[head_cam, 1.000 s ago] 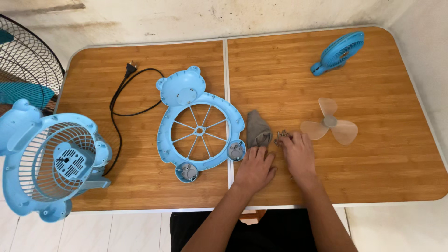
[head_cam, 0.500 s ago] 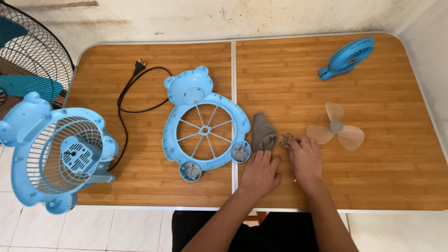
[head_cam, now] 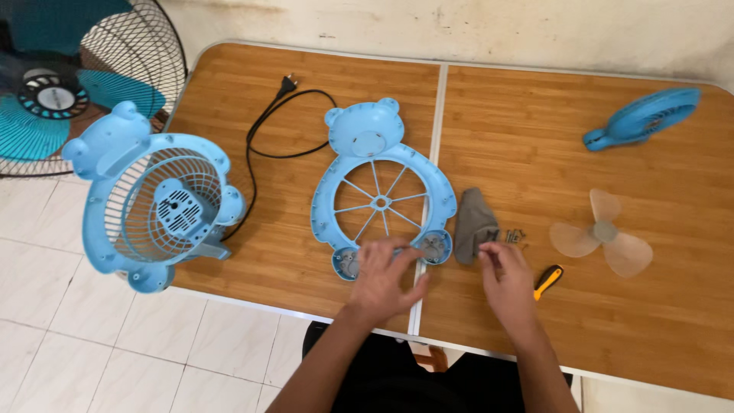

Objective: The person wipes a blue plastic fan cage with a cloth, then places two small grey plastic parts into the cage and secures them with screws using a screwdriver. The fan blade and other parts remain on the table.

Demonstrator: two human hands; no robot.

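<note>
My left hand (head_cam: 384, 277) hovers with fingers spread over the lower edge of the blue bear-shaped fan grille (head_cam: 380, 188), which lies flat on the wooden table (head_cam: 527, 138). My right hand (head_cam: 505, 277) rests beside it, its fingertips pinched together just below a small pile of screws (head_cam: 511, 236); whether a screw is between them is unclear. A grey folded cloth (head_cam: 472, 224) lies between the grille and the screws. A yellow and black screwdriver (head_cam: 547, 281) sits right of my right hand.
A clear three-blade propeller (head_cam: 602, 236) lies at the right, a small blue handheld fan (head_cam: 644, 116) at the far right. The blue fan body with rear cage (head_cam: 157, 203) overhangs the table's left edge, its black cord (head_cam: 269, 126) trailing. A standing fan (head_cam: 69, 80) is on the floor.
The view has swung left. My left hand moved from beside the cloth to over the grille's bottom edge. My right hand pulled back, uncovering the screwdriver.
</note>
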